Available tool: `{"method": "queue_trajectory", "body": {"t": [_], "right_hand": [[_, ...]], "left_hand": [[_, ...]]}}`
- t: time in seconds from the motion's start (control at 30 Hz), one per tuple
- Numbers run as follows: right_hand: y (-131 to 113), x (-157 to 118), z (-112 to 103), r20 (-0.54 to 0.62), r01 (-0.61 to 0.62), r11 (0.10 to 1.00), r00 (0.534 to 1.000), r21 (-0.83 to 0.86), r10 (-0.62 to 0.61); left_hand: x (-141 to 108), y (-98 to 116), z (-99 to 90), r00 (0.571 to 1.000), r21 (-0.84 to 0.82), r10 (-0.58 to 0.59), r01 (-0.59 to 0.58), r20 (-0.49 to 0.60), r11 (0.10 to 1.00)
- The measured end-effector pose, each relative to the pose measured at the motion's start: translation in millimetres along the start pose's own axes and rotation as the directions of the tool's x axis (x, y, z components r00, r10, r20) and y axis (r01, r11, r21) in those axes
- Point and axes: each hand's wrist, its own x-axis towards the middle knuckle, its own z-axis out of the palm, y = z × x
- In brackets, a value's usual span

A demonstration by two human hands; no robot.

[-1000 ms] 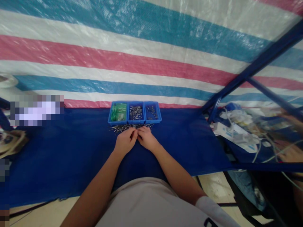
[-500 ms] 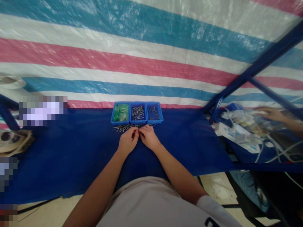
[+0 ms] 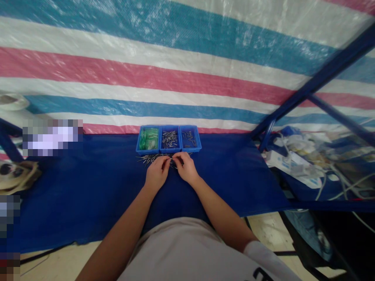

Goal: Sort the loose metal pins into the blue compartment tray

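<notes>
striped tarp wall [image 3: 187, 78] behind blue-covered table [image 3: 88, 187].

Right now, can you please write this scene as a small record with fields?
left hand: on the blue cloth, fingertips at the loose metal pins
right hand: beside it, fingers curled at the same pins; grip unclear
bins: three blue bins in a row behind the pins
bin contents: green pieces in the left bin, metal pins in the other two
backdrop: striped tarp

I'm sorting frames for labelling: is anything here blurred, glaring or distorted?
Head view: tarp stripes bow from wide-angle distortion, with glare patches on it; clutter at right is smeared; pins by the left hand and right hand are too small to resolve.
</notes>
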Motion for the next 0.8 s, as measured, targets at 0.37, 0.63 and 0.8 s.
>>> {"method": "queue_trajectory", "body": {"t": [0.37,0.63,0.8], "right_hand": [[-8,-2,0,0.036,0.016,0.996,0.999,0.083,-0.019],[-1,0,8,-0.008,-0.228,0.893,0.968,0.388,0.251],[0,1,8,0.006,-0.248,0.852,0.961,0.46,0.276]], "left_hand": [[-1,1,-3.4,1.0,-0.069,-0.007,0.009,0.024,0.998],[-1,2,-3.4,0.998,-0.072,-0.056,0.056,-0.001,0.996],[-1,0,-3.5,0.99,-0.081,-0.128,0.123,-0.054,0.989]]}}
